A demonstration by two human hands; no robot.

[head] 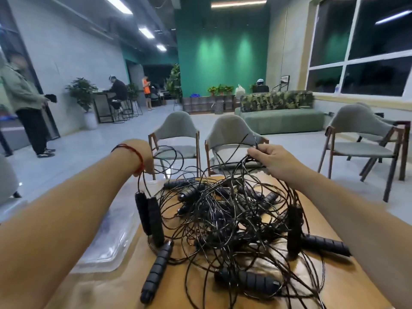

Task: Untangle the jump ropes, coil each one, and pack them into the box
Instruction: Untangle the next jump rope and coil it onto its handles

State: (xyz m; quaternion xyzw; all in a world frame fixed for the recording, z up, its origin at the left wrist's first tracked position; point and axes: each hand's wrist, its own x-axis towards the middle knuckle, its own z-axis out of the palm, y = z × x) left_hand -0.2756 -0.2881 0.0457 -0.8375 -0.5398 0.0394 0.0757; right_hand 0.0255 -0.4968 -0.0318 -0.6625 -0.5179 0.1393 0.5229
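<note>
- Over the middle of the brown wooden surface [116, 288] sprawls a tangled heap of thin black jump ropes [223, 219]. Its loops reach the far edge and run close to the right edge.
- Bare wood shows at the near left and along the near right side. Beyond the far edge stand three grey chairs [231, 139], two just behind the surface and one well apart to the right.
- One clear plastic box [107, 239] lies flat along the left edge, beside the heap. What it holds cannot be made out through the glare.
- The left hand [145, 158], raised over the far left corner, pinches cord in curled fingers. Two black foam handles [153, 219] hang from it side by side, between the box and the heap.
- The right hand [270, 160], raised over the far side, grips a bunch of cords pulled up from the heap.
- Three more handles lie apart at the near side, and at least five more show within the heap.
</note>
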